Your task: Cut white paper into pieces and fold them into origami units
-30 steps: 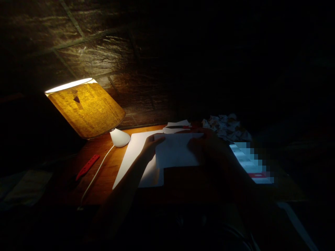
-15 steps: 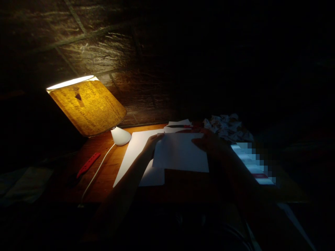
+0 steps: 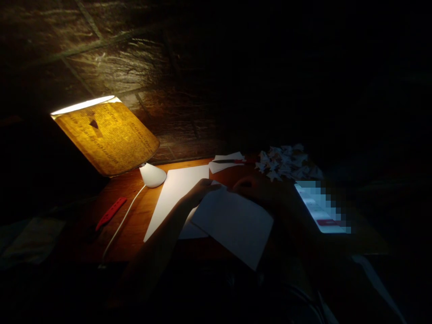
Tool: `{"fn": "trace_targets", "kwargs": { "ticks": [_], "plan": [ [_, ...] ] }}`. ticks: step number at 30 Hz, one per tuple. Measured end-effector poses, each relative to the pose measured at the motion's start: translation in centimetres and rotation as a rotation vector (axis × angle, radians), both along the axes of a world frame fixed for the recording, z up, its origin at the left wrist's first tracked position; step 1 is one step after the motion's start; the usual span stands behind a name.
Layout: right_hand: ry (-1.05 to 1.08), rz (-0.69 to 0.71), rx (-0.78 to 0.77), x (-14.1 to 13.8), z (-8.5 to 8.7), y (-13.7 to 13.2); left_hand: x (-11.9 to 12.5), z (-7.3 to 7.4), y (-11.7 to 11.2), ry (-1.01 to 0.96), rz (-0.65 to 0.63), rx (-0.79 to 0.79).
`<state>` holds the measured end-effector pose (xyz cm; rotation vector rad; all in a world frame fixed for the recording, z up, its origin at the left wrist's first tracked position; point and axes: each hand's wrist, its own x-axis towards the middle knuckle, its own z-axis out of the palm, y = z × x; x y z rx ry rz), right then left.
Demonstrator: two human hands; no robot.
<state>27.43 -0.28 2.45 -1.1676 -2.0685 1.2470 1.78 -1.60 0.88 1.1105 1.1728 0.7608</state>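
Observation:
My left hand [image 3: 199, 191] pinches the top left corner of a white sheet of paper [image 3: 236, 225]. My right hand [image 3: 258, 189], dark in shadow, grips the sheet's top edge a little to the right. The sheet is turned at an angle and hangs over the near edge of the wooden table [image 3: 135, 216]. Under it lies a larger white sheet [image 3: 175, 191], flat on the table.
A lit lamp with a yellow printed shade [image 3: 108, 137] and white base [image 3: 152, 174] stands at left, its cord [image 3: 123, 220] running toward me. A red strip [image 3: 110, 213] lies beside it. Paper scraps [image 3: 226, 161], crumpled paper [image 3: 286, 163] and a lit phone [image 3: 319, 209] lie at back and right.
Both hands have drawn the small sheet toward me and rotated it, so it now lies skewed over the table's near edge. The camera shifted slightly.

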Motion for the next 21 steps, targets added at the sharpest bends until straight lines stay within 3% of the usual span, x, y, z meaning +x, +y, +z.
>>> {"fn": "trace_targets", "kwargs": {
  "ticks": [4,12,21],
  "plan": [
    [-0.008,0.061,-0.119,-0.9,0.1,-0.4,0.8,0.1,-0.2,0.001,-0.039,0.001],
    [0.095,0.088,-0.106,-1.6,-1.1,0.1,1.3,-0.2,-0.1,0.016,-0.016,0.032],
    [0.078,0.091,-0.133,-1.5,-0.6,0.0,0.9,0.1,0.1,0.024,0.035,0.109]
  ]
}}
